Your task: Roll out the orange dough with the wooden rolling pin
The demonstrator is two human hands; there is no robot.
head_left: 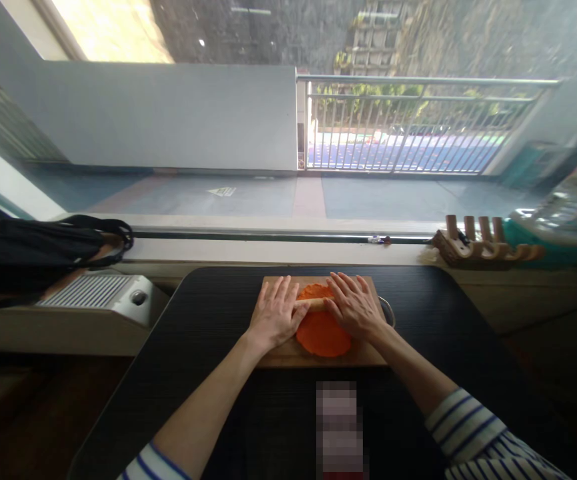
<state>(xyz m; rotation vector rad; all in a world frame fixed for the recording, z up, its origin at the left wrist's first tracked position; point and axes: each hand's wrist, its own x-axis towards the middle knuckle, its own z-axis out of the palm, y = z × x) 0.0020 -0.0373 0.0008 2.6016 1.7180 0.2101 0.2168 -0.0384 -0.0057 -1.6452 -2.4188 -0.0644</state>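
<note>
While both hands lie palm down with their fingers stretched out flat, a pale rolling pin [315, 305] runs crosswise beneath them, its bare middle showing in the gap between the two. The left hand [277, 312] covers one part of the pin and the right hand [357, 305] another; they are apart from each other, resting on top of the pin rather than wrapped around it, and its ends are hidden under them. Below the pin is a flattened orange sheet [323, 335], most of it spreading out on the near side of the hands, with a smaller part showing beyond the pin between the fingers. The sheet lies on a wooden board [276, 359], which rests on a black bench [208, 333]. Just beside the right hand, at the board's edge, is a thin curved loop [392, 312]. Nearer the person than the hands, a pixelated patch hides part of the view. Well to the left of the hands are a black bag [28, 257] and a white grilled unit [118, 300]. Beyond the hands runs a pale window sill [268, 251]; far to their right stands a wooden rack [483, 248] beside a teal container [526, 233].
</note>
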